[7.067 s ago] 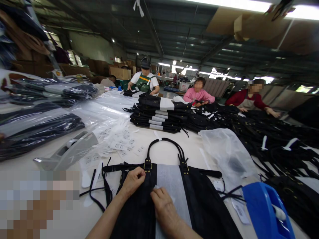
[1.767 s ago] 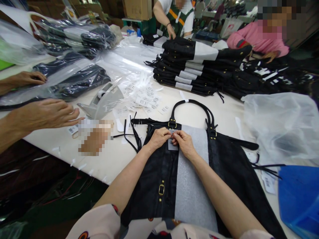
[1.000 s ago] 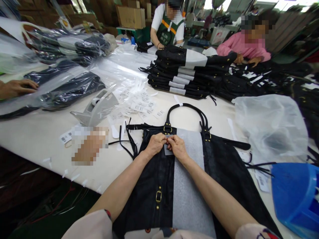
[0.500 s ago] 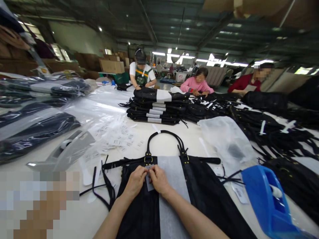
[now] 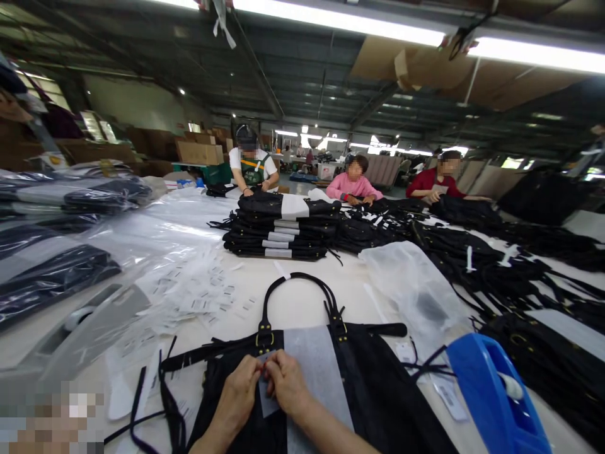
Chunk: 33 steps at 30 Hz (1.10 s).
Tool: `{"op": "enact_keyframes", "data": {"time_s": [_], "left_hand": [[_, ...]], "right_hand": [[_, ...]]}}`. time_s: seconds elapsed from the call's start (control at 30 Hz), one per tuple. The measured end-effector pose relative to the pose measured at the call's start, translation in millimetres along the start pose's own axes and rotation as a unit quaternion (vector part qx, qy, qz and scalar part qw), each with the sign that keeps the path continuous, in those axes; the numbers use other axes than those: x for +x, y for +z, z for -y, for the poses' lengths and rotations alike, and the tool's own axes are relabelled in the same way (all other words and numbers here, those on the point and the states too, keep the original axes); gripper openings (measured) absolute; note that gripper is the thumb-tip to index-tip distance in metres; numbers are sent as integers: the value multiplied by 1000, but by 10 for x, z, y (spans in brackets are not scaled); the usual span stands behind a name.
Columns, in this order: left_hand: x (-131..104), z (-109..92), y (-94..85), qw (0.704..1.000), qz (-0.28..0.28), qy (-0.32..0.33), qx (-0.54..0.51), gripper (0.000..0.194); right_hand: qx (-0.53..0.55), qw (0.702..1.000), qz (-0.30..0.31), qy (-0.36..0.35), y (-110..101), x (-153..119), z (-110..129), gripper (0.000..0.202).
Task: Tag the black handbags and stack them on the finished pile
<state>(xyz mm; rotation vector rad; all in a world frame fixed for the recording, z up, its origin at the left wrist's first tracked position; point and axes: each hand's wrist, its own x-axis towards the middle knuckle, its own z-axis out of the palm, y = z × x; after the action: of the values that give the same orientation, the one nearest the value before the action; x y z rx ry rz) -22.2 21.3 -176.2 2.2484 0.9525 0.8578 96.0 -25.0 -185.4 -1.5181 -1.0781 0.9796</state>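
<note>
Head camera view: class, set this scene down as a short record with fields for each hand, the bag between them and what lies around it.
Left hand: fingers pinched at the upper part of a grey tag
Right hand: fingers curled at the same tag
Black bag: lying flat, grey strip down its middle
Left of bag: white labels, grey tape dispenser
Right: blue tape dispenser
Beyond: stack of black bags

Big black bag (image 5: 371,378) lay flat on tabletop (image 5: 345,284), handle (image 5: 302,275) looped up at far end, straps (image 5: 387,329) out both sides. Gold buckles (image 5: 258,340) at handle ends. Wide grey strip (image 5: 314,366) ran down front. Small grey tag (image 5: 268,403) sat slanted left of strip, under left buckle, top pinched.
</note>
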Motion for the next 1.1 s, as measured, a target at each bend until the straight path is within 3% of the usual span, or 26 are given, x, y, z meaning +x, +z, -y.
{"op": "enact_keyframes", "data": {"time_s": [0.4, 0.73, 0.87, 1.1], "left_hand": [[-10, 55, 52, 999, -12, 4, -37, 26], [-28, 109, 83, 999, -13, 4, -36, 25], [-16, 69, 53, 999, -10, -13, -38, 26], [12, 16, 12, 999, 0, -24, -40, 26]], "right_hand": [[27, 999, 10, 45, -24, 22, 94, 16], [-49, 999, -4, -1, -7, 6, 22, 15], [-92, 994, -20, -51, -25, -30, 13, 15], [-65, 995, -22, -68, -39, -72, 14, 14]]}}
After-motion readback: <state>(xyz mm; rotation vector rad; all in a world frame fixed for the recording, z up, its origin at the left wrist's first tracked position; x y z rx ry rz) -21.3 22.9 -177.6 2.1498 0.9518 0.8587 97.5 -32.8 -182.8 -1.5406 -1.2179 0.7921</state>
